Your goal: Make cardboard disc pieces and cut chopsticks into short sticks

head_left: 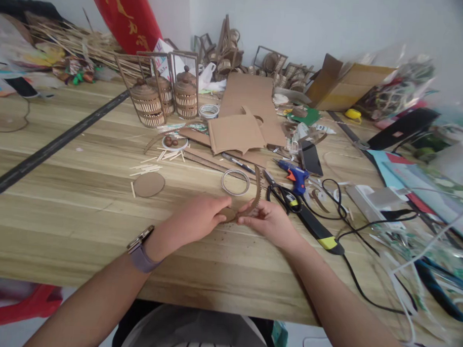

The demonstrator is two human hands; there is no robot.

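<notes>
Between thumb and fingers, my left hand [199,218] grips a small round cardboard disc [227,214]. My right hand [270,223] pinches a curved cardboard strip [258,189] at the disc's edge; the strip's free end arcs upward and shows a ridged face. Where strip and disc meet is partly covered by my fingers. Just beyond lies a tape ring [235,182] on the table. A larger cardboard disc [149,184] rests flat to the left, with small wooden sticks [150,169] around it. Black-handled scissors [284,195] lie right of the strip.
A blue glue gun [297,176], a phone [311,157] and a black-yellow tool [320,232] with trailing cables crowd the right. Cardboard sheets [236,132] lie ahead. Small lidded lantern-like baskets [146,104] stand at back left. A dish of brown beads [175,142] sits nearer.
</notes>
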